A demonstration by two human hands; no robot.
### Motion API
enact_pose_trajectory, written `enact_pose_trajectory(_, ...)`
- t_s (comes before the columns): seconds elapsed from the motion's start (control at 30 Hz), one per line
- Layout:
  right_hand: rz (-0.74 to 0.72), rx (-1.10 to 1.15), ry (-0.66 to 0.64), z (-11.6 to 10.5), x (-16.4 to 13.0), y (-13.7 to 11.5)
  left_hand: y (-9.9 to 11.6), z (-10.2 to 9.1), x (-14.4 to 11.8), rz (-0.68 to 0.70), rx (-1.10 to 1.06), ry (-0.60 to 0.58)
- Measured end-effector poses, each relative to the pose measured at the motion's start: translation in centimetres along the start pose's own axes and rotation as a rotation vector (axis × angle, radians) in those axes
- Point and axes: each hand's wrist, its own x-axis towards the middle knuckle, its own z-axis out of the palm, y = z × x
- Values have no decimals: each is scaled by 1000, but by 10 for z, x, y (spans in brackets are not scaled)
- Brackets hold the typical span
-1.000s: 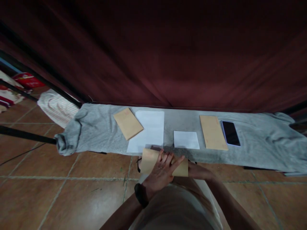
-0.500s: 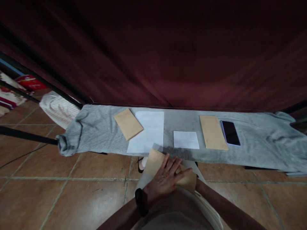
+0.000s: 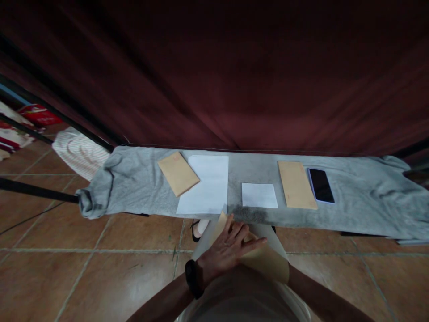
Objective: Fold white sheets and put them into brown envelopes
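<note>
A brown paper envelope (image 3: 268, 261) lies over my lap, tilted. My left hand (image 3: 226, 246), with a black band on the wrist, rests on top of it, fingers stretched out and spread. The envelope hides my right hand; only the right forearm shows, coming in from the lower right to its edge. On the grey cloth ahead, a white sheet (image 3: 214, 185) lies partly under a brown envelope bundle (image 3: 179, 173). Further right are a smaller white paper (image 3: 259, 195) and another brown envelope bundle (image 3: 296, 185).
A dark-screened phone (image 3: 321, 185) lies beside the right-hand bundle. Grey cloth (image 3: 365, 192) covers the narrow bench. Behind it hangs a dark red curtain (image 3: 241, 89). At left are a black metal bar (image 3: 36, 190) and striped fabric (image 3: 80, 152); tiled floor (image 3: 127, 273) lies below.
The lap envelope has turned and slid right and toward my body, its upper corner drawing back from the bench. My left hand has shifted slightly left, still resting on it.
</note>
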Motion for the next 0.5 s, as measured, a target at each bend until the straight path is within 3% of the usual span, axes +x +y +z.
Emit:
enact_pose_trajectory(0.17,217,-416,55,20,1,-28,0,7,0,0,113,64)
enact_pose_trajectory(0.33,275,-551,15,32,12,-48,-10,0,2,56,137,90)
enact_pose_trajectory(0.5,322,-623,-28,31,22,-52,-14,-4,5,66,142,109)
